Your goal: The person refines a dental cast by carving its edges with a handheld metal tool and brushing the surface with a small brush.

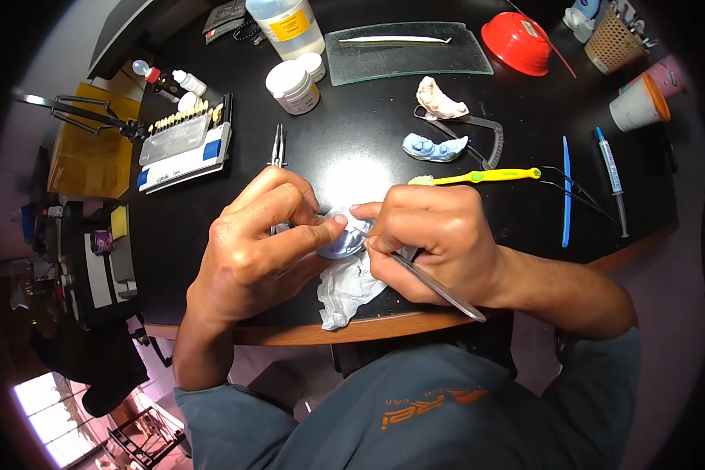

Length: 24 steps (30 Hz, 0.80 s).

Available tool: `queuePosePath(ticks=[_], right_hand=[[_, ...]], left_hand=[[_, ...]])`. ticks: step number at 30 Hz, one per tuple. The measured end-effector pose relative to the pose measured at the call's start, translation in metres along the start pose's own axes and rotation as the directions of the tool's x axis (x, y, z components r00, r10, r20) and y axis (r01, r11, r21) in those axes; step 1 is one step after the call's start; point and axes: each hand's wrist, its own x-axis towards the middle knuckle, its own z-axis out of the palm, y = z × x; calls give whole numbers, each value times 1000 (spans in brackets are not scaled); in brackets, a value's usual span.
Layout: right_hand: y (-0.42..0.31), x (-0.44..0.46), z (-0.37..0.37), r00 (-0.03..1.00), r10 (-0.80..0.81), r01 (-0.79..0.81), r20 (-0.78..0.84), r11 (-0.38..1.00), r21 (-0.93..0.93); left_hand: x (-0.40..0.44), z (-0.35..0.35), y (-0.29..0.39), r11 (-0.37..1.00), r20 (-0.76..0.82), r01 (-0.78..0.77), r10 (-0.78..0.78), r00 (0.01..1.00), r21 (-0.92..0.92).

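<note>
A pale blue dental cast (339,247) sits between my two hands near the table's front edge. My left hand (262,231) is closed around it, thumb on its upper face. In my right hand (439,239) is a slim metal dental instrument (440,290), gripped like a pen. Its broad end sticks out toward my body, while the tip at the cast is hidden by my fingers. My right index finger reaches to the cast. Beneath the hands lies a crumpled white tissue (343,291). Metal tweezers (278,146) lie beyond my left hand.
Behind are another blue cast (435,147), a pinkish cast (440,99), a metal gauge (493,137) and a green toothbrush (493,175). A glass slab (407,63), red bowl (517,45) and white jar (292,88) stand farther back. On the right lies a paste syringe (612,180).
</note>
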Motion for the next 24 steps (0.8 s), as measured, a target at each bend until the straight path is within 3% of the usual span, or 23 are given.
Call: queuePosePath(ticks=[17, 24], right_hand=[[-1, -2, 3, 996, -40, 47, -74, 993, 107], [1, -3, 1, 999, -32, 33, -13, 999, 30]], left_hand=[[-2, 1, -3, 1000, -1, -6, 6, 1000, -6], [0, 0, 1, 1000, -2, 16, -16, 1000, 16]])
